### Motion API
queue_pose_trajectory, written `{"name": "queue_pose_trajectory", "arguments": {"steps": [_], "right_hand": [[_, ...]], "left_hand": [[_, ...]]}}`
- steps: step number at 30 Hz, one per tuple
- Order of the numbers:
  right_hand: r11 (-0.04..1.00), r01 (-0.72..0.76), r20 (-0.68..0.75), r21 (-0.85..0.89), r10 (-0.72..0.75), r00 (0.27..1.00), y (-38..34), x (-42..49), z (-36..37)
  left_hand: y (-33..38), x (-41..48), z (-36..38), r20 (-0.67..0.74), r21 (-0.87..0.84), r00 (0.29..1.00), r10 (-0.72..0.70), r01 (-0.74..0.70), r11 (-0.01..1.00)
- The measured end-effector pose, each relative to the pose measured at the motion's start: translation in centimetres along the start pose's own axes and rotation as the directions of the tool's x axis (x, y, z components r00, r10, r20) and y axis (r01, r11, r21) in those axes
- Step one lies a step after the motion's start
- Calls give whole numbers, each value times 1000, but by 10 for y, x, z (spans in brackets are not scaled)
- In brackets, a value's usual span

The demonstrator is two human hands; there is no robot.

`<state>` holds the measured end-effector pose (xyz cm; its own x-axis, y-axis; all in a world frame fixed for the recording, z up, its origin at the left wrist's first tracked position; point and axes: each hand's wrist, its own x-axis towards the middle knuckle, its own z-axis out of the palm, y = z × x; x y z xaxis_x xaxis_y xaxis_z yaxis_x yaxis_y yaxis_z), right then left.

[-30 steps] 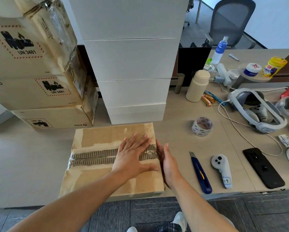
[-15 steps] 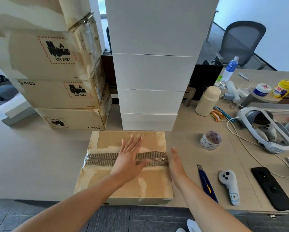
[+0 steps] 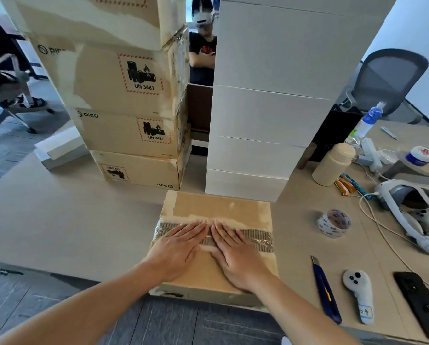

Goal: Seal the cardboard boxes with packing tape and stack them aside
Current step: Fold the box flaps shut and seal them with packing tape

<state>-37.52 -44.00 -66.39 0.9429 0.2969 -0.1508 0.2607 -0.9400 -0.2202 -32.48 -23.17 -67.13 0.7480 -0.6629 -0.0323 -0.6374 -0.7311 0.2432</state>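
A flat brown cardboard box point(image 3: 215, 206) lies at the desk's front edge, with a strip of clear tape point(image 3: 257, 239) running across its torn centre seam. My left hand point(image 3: 177, 247) and my right hand point(image 3: 235, 252) both rest flat on the lid, palms down, fingertips almost touching over the seam. Neither hand holds anything. The tape roll point(image 3: 334, 223) stands on the desk to the right of the box. A blue utility knife point(image 3: 326, 293) lies further right, near the front edge.
A stack of brown boxes point(image 3: 123, 100) and a stack of white boxes point(image 3: 270, 108) stand right behind the flat box. To the right lie a white controller point(image 3: 359, 295), a black phone point(image 3: 421, 303), a headset point(image 3: 407, 212), cables and a beige bottle point(image 3: 332, 164). A person sits behind the stacks.
My right hand has come from the box's right side onto the lid beside my left hand. My left hand has slid left along the seam. The view has tilted up.
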Motion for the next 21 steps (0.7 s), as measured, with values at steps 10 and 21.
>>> {"name": "queue_pose_trajectory", "arguments": {"steps": [10,21], "right_hand": [[964,-260,-144,62,266,953,32,-40,7],[198,-425,213,883,639,740,42,-44,-7]], "left_hand": [[-17,-17,4,-101,7,985,-143,144,990],[-35,-17,-9,227,-795,804,-550,479,372]]}}
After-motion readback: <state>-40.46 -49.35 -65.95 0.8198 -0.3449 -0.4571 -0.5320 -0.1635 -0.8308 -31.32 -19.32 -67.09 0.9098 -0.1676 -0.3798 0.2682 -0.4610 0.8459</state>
